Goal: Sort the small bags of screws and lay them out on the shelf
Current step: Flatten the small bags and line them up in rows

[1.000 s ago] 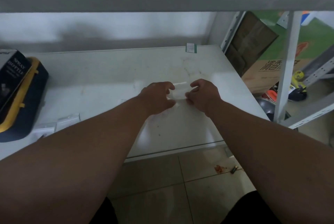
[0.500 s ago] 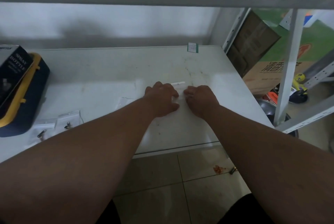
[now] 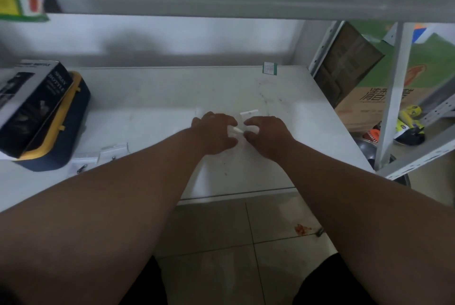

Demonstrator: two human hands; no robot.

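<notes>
A small clear bag (image 3: pixel 247 123) lies flat on the white shelf (image 3: pixel 152 97), right of centre, with both hands on it. Only its far end, with a hang hole, and a strip between the hands show. The left hand (image 3: pixel 215 132) covers the bag's left side, fingers (image 3: pixel 227 121) curled down onto the plastic and thumb tucked in at the near edge. The right hand (image 3: pixel 267 136) covers the right side in the same way, fingers (image 3: pixel 251 121) bent and thumb close beneath them; they seem to pinch the bag's edge, though the blur hides the exact contact. The two hands sit just beside each other, nearly touching.

Two more bags (image 3: pixel 98 156) lie side by side near the shelf's front edge at the left, well apart from the hands, each with a dark screw inside. Behind them stands a navy and yellow case (image 3: pixel 61 132) with a black box (image 3: pixel 32 97) leaning on top, lettered "spray bottle". A small green-edged tag (image 3: pixel 269 68) sits at the shelf's back edge. Right of the shelf a white post (image 3: pixel 394 97) rises in front of a cardboard carton (image 3: pixel 364 105). Below, the tiled floor (image 3: pixel 221 243) carries a red smear.
</notes>
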